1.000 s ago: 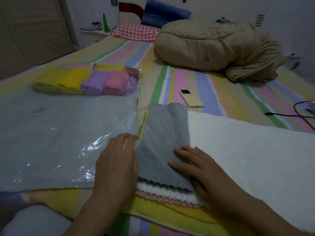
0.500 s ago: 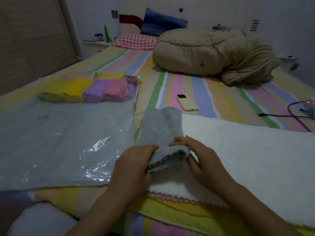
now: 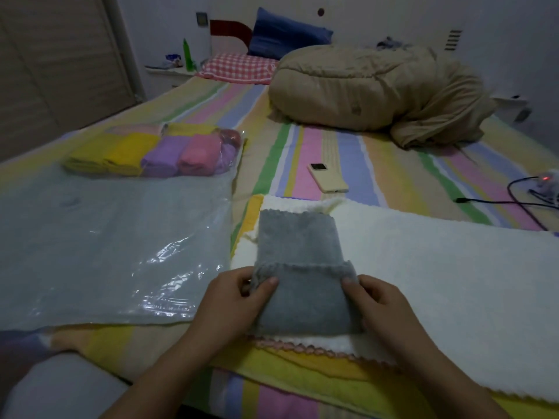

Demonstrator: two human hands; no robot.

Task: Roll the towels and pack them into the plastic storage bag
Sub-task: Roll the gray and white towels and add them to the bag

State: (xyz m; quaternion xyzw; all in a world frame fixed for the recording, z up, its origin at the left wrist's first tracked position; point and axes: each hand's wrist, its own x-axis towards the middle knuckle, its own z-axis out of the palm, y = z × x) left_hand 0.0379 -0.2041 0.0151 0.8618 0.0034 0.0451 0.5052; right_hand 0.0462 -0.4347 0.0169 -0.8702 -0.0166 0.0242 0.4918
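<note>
Head view: soft grey fleece towel [image 3: 302,261] on wide white fluffy towel [image 3: 438,282], near end rolled, left hand [image 3: 239,300] and right hand [image 3: 381,303] pinching its corners. Uneven pull could skew the roll; clear plastic storage bag [image 3: 106,237] lies left.

Grey towel [image 3: 299,252], white towel [image 3: 438,267], rainbow-striped sheet [image 3: 302,152], beige quilt [image 3: 363,86]

Two hands [image 3: 233,300] [image 3: 381,306], one gray towel [image 3: 302,258]. One plastic storage bag [image 3: 106,243] shows four rolled towels [image 3: 90,152] [image 3: 130,152] [image 3: 163,155] [image 3: 196,154] in front, more behind uncountable. One white towel [image 3: 438,267], one phone [image 3: 328,177], one beige comforter [image 3: 363,86], two pillows [image 3: 287,37] [image 3: 239,68].
</note>
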